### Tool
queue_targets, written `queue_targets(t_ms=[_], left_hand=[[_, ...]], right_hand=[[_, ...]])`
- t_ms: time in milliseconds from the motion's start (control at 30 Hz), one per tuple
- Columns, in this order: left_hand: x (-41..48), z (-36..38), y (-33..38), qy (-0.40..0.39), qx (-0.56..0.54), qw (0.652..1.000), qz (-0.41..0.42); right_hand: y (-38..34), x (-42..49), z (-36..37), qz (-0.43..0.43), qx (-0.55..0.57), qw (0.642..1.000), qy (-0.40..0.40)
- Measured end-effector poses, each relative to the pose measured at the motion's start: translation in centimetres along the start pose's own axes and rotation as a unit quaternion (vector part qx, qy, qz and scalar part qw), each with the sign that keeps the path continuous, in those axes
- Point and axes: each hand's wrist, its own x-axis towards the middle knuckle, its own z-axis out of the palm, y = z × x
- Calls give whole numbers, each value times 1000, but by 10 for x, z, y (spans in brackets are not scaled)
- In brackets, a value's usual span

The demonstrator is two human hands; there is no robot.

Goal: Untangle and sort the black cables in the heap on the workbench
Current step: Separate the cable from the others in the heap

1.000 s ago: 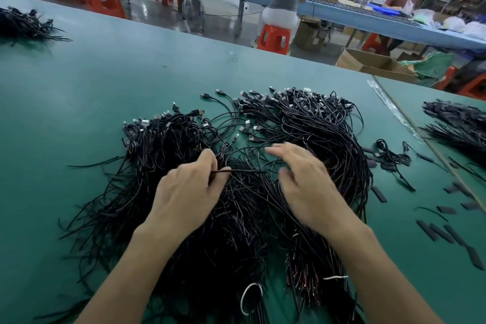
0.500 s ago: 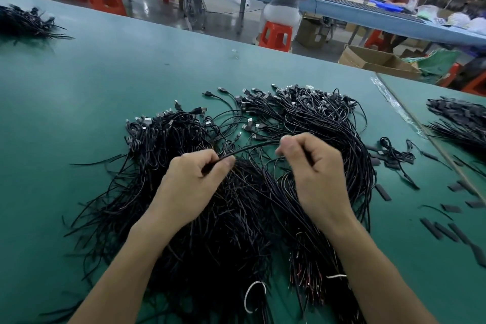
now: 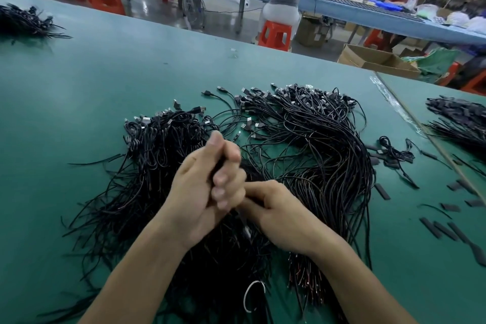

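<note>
The left hand's fingers [image 3: 226,181] are curling together round a black cable [image 3: 218,166], which is showing as a dark strip between them and the thumb (motion blur is softening the fingertips). The left hand [image 3: 194,197] is hovering raised above the heap, palm turned toward the right. Just beside it and touching it, the right hand's fingers [image 3: 253,192] are bending inward and pinching the strand where it is leaving the left fist; below that pinch a short stretch is hanging down toward the heap. The right hand [image 3: 281,213] is sitting lower, close over the cables.

Under both hands the heap of black cables [image 3: 315,144] is spreading across the green desk [image 3: 79,87], its plug ends pointing away from the person and its bare ends trailing toward the near edge. A white loop [image 3: 248,294] is lying on the heap between the forearms. To the right, apart from the heap, a small coiled cable [image 3: 391,147] and scattered black sleeve pieces [image 3: 444,229] are lying on the desk. Another cable pile [image 3: 462,121] is sitting at the far right, and a bundle [image 3: 23,23] at the far left.
</note>
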Motion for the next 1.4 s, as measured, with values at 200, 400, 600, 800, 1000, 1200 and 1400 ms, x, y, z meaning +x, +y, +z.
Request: queue_targets(t_ms=[200,400,600,800,1000,1200,1400], left_hand=[[11,-19,-22,143,278,942,124],[6,-24,-22,54,509,857,62],[-3,-11,-5,-54,306,944,-109],[-6,-6,11,-126,48,984,-115],[8,-10,-1,98,39,990,94],[7,-18,-24,87,479,864,132],[1,-12,-13,3,452,889,-65]], right_hand=[[-6,-12,-8,0,-98,995,-24],[-16,-16,-33,-52,-70,995,49],[-22,-3,-40,-125,45,979,152],[-11,6,-13,-48,123,983,127],[-15,-6,-8,-12,-68,998,-3],[-27,-14,-23,-37,-175,984,7],[-29,-13,-52,-84,-54,985,142]])
